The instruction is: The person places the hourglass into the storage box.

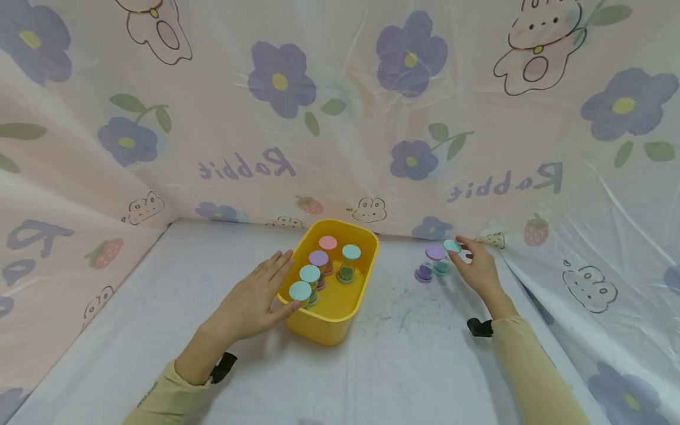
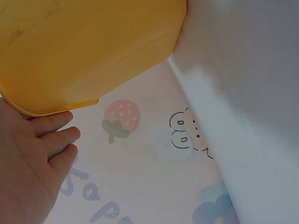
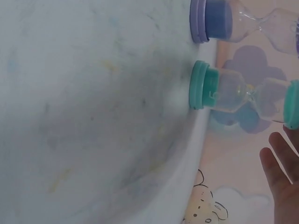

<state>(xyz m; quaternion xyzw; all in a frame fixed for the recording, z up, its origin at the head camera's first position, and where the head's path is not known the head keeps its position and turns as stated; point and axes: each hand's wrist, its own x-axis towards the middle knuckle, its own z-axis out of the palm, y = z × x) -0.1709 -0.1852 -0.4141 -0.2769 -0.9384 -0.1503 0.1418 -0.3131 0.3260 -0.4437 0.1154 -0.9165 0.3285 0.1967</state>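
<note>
My right hand (image 1: 476,268) pinches the top cap of a teal sand timer (image 1: 440,269) between thumb and fingers. That timer stands upright on the table, its sand in the lower bulb in the right wrist view. Close beside it stands a purple sand timer (image 1: 424,273), untouched. My left hand (image 1: 255,298) lies with straight fingers along the left rim of a yellow bin (image 1: 325,330), the thumb near its front corner. In the left wrist view its fingertips show just beyond the bin's rim (image 2: 60,112).
Inside the bin several sand timers stand upright: a pink-capped one (image 1: 327,242), a purple-capped one (image 1: 319,258), and teal-capped ones, one of these (image 1: 350,252) at the right. A patterned cloth (image 1: 340,136) hangs behind and around the white table (image 1: 404,366).
</note>
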